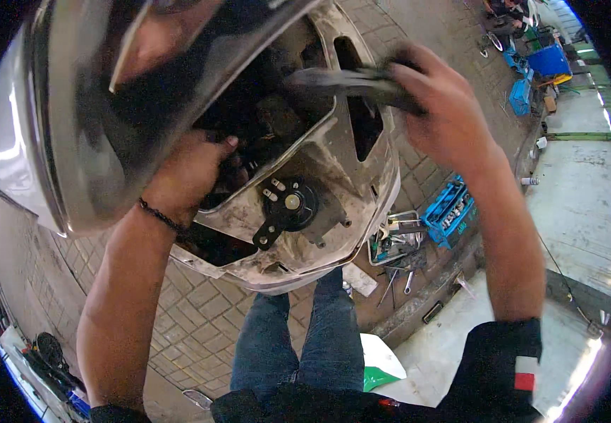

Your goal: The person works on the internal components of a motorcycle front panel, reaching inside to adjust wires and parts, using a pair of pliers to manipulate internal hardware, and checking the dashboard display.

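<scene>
In front of me is a dirty, light-coloured vehicle front body (340,169) with a dark opening in its middle. My left hand (189,166) reaches into the opening's near left side, thumb bent and fingers curled; shadow hides what they grip. My right hand (450,113) is closed round a long dark piece (347,83), blurred by motion, which reaches over the opening's right rim. Its kind cannot be made out. Dark parts (277,116) sit inside the opening. Below it, a round black horn (292,202) with two metal terminals and a bracket is mounted on the body.
A large glossy cover (101,120) leans over the upper left. On the paved floor to the right lie a blue toolbox (450,211), a tray of tools (397,240) and a wrench (409,282). A white and green panel (383,363) is beside my legs.
</scene>
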The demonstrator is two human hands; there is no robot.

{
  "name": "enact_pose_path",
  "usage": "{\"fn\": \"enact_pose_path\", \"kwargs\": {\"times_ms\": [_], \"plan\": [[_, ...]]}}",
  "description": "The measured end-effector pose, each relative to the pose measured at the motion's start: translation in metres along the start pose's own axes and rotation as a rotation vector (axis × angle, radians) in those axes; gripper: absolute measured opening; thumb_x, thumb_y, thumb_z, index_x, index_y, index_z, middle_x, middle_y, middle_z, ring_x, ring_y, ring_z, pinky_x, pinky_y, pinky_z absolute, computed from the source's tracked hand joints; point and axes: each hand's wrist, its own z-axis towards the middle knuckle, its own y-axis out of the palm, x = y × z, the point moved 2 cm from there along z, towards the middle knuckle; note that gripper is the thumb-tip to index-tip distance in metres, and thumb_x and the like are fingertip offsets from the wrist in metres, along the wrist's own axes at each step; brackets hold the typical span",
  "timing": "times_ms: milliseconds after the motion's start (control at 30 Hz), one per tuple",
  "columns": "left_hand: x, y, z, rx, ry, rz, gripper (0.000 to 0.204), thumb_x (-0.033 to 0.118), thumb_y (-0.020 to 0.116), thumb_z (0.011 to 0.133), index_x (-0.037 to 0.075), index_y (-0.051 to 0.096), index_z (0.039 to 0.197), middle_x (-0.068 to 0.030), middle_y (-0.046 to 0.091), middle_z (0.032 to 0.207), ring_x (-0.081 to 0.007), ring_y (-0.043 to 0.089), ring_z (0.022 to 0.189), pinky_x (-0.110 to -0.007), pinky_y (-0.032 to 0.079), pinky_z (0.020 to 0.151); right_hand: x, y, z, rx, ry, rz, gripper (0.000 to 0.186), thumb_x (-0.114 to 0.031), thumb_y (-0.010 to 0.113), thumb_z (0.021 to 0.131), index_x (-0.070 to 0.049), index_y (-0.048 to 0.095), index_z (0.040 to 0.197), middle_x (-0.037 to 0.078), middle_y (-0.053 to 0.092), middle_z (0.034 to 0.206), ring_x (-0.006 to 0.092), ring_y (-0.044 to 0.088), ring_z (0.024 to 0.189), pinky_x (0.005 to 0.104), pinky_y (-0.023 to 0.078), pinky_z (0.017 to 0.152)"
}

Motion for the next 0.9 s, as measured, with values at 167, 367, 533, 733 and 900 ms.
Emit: {"fn": "enact_pose_path", "kwargs": {"times_ms": [167,367,533,733,900], "plan": [[0.013,0.001,-0.010,0.011,-0.116,-0.240,0.034,0.028,0.053,0.084,0.002,0.058,0.105,-0.0213,0.059,0.101,-0.0348,0.056,0.095,-0.039,0.043,0.084,0.010,-0.010,-0.159,0.133,1.167,0.171,0.030,-0.003,0.057,0.070,0.002,0.056,0.100,0.016,0.060,0.099,0.0252,0.058,0.089,0.0332,0.045,0.080],[0.020,0.010,-0.010,0.160,0.053,-0.014,0.032,0.023,0.055,0.081,0.001,0.058,0.104,-0.0210,0.059,0.102,-0.0343,0.055,0.098,-0.037,0.043,0.085,-0.044,0.122,-0.407,-0.936,1.207,-0.013,0.028,-0.011,0.057,0.070,0.007,0.057,0.091,0.028,0.056,0.095,0.0418,0.053,0.093,0.0437,0.043,0.084],[0.025,-0.003,-0.017,0.278,0.070,0.023,0.032,0.021,0.059,0.078,0.001,0.058,0.103,-0.0206,0.060,0.099,-0.0341,0.055,0.097,-0.038,0.043,0.085,-0.128,0.168,-0.472,-0.710,1.526,0.398,0.027,-0.018,0.060,0.068,0.007,0.059,0.081,0.029,0.058,0.080,0.0422,0.057,0.080,0.0442,0.046,0.072],[0.018,0.004,-0.011,0.341,0.168,0.314,0.036,0.019,0.063,0.074,0.001,0.057,0.104,-0.0205,0.057,0.106,-0.0366,0.053,0.099,-0.041,0.042,0.086,-0.170,0.191,-0.472,-0.630,1.493,0.571,0.025,-0.013,0.053,0.067,0.004,0.059,0.084,0.029,0.058,0.084,0.0439,0.055,0.084,0.0452,0.045,0.072],[0.018,0.009,-0.007,0.392,0.266,0.515,0.042,0.020,0.064,0.074,0.002,0.053,0.110,-0.0207,0.054,0.110,-0.0377,0.052,0.099,-0.042,0.042,0.086,-0.155,0.185,-0.400,-0.134,1.347,0.542,0.022,-0.008,0.056,0.071,0.002,0.058,0.091,0.021,0.060,0.085,0.0342,0.057,0.079,0.0379,0.045,0.071]]}}
